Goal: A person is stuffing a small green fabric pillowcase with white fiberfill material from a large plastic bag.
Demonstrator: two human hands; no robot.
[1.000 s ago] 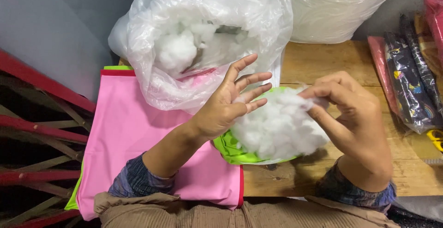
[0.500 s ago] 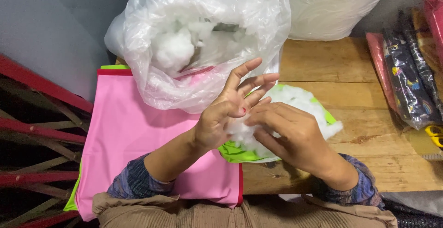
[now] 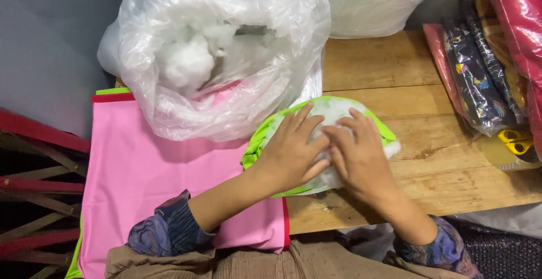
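Palms of left hand (image 3: 292, 150) and right hand (image 3: 359, 157) press flat, fingers spread, hiding most white stuffing (image 3: 333, 111) on green cloth (image 3: 255, 146).

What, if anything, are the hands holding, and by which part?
Nothing is gripped: left hand and right hand press flat on the white stuffing atop the green cover.

A large clear plastic bag (image 3: 214, 59), open-mouthed and crumpled, sits at the back left of the bench (image 3: 384, 64) with white stuffing inside. A second pale translucent bag (image 3: 378, 2) stands behind it (only partly in view). Flat dark patterned packets (image 3: 480, 81) lie stacked along the right edge.
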